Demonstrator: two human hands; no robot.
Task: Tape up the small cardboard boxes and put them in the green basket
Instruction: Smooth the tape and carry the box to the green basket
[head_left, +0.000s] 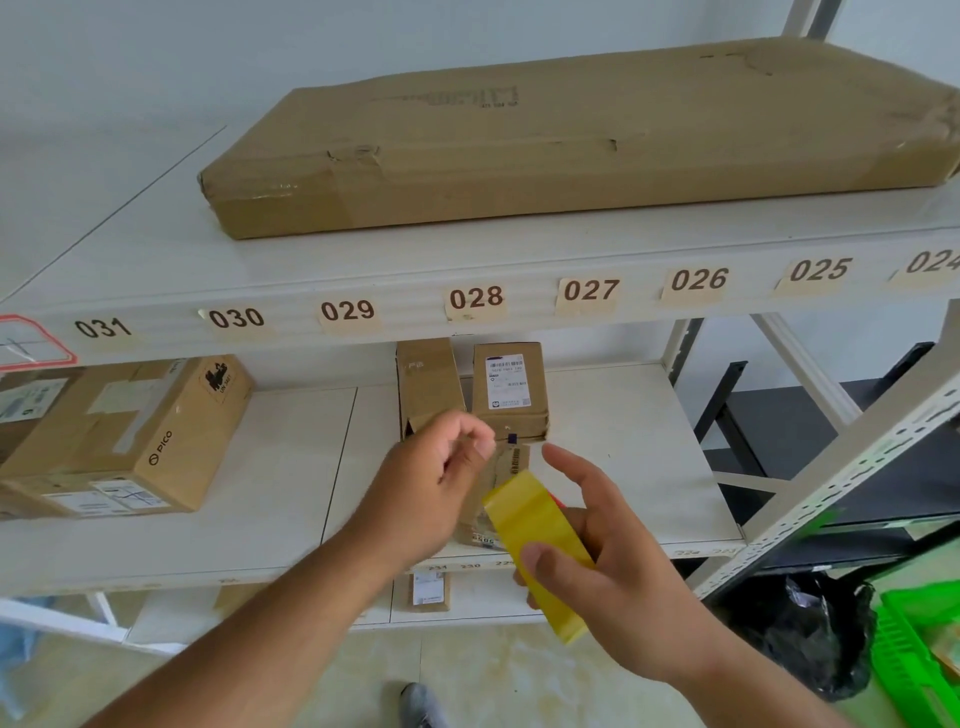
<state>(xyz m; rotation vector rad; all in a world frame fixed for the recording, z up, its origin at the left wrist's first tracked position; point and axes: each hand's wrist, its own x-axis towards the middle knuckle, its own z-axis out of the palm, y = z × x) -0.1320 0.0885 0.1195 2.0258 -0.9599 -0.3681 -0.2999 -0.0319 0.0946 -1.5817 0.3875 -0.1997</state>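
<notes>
My right hand (613, 566) grips a yellow tape roll (540, 540) above the front of the middle shelf. My left hand (436, 483) hovers just left of the roll with fingertips pinched together, possibly on the tape's end, though I cannot make that out. A small cardboard box (501, 467) lies on the shelf behind my hands, mostly hidden by them. Two small boxes stand upright further back: a plain one (428, 382) and one with a white label (511, 389). The green basket (914, 654) sits on the floor at the lower right, partly cut off.
A long flat carton (571, 140) lies on the numbered top shelf (363, 260). A larger PICO box (130, 431) occupies the middle shelf's left. A black bag (815, 634) sits beside the basket. A slanted rack post (831, 478) stands at right. Another small box (428, 592) rests on the lower shelf.
</notes>
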